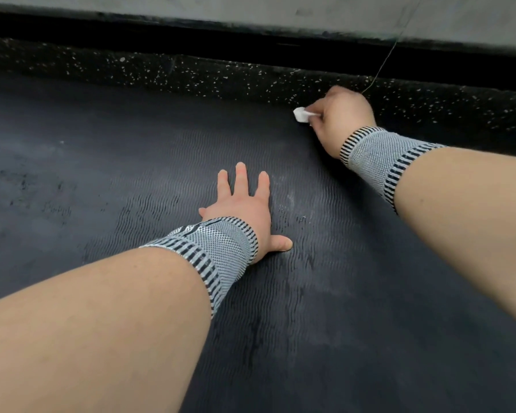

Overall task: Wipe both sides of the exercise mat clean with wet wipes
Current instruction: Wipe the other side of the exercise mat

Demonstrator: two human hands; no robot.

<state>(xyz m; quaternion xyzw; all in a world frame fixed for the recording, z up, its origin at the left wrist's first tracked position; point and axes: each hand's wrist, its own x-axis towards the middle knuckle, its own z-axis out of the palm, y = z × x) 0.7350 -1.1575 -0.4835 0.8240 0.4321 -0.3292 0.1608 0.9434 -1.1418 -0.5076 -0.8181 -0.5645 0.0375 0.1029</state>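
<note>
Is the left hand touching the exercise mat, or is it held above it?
Touching. The head view shows the left hand lying flat on the exercise mat, fingers spread, with no gap visible beneath it.

bare forearms, grey-and-black knitted wristbands [221, 248]; ribbed edges

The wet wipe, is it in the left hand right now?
No, the right hand pinches the wet wipe at the exercise mat's far edge, while the left hand lies flat on the mat.

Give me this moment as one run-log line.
left hand: flat on mat | right hand: grips wet wipe at mat's far edge | step: wiping
</note>
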